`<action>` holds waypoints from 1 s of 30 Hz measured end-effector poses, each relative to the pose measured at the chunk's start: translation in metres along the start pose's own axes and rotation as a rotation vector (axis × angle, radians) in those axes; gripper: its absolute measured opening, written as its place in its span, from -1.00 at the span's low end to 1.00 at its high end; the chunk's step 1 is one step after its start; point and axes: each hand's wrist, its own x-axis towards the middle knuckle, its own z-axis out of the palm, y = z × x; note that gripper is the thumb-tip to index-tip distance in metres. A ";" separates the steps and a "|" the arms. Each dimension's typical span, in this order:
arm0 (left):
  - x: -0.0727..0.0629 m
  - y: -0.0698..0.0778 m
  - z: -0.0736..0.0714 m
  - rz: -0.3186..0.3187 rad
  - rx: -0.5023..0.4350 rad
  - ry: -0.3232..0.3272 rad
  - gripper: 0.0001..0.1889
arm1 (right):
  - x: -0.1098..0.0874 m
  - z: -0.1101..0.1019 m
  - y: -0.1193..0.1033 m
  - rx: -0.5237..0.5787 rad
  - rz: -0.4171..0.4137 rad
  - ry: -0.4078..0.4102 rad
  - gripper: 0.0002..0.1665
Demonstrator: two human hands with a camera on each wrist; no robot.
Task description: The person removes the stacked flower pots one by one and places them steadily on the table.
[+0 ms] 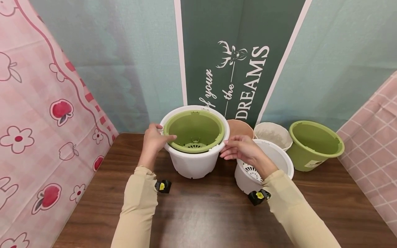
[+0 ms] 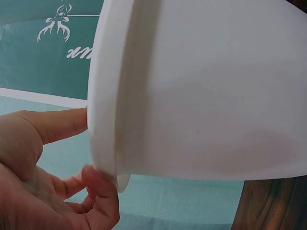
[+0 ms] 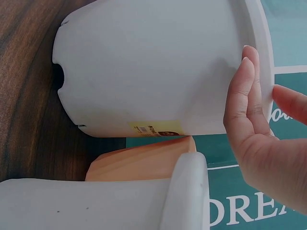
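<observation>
A large white plant pot (image 1: 193, 167) stands on the wooden table, with a green pot (image 1: 196, 125) nested inside it and slots showing in the green base. On its left side my left hand (image 1: 155, 138) grips the white rim, thumb over the top and curled fingers under the lip. The left wrist view shows those fingertips (image 2: 103, 187) at the lip's lower edge. My right hand (image 1: 242, 148) holds the opposite side of the rim. In the right wrist view, its fingers (image 3: 240, 91) lie along the outer wall below the rim, with the thumb at the rim.
Close by my right forearm stands a second white pot (image 1: 283, 158) with a slotted base. Behind it are an orange pot (image 1: 238, 129) and a whitish pot (image 1: 274, 134). Another green pot (image 1: 310, 148) stands farther right. Hanging cloth (image 1: 124, 69) borders the table's back.
</observation>
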 end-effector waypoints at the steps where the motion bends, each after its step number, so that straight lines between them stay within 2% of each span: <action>1: 0.000 0.000 0.001 -0.002 0.001 0.001 -0.34 | 0.000 0.000 0.000 0.001 0.000 0.000 -0.93; 9: 0.001 0.001 0.005 -0.049 -0.029 0.000 -0.30 | 0.000 0.001 0.000 0.003 0.006 0.002 -0.92; 17: 0.003 -0.002 0.005 -0.041 -0.016 -0.010 -0.31 | 0.000 0.001 0.000 -0.002 0.007 0.008 -0.91; 24: 0.006 -0.002 0.005 -0.016 0.045 -0.011 -0.37 | 0.000 0.001 0.000 0.002 0.008 0.008 -0.92; 30: 0.005 -0.001 0.004 -0.014 0.058 -0.014 -0.37 | 0.000 0.001 0.000 -0.001 0.006 0.006 -0.93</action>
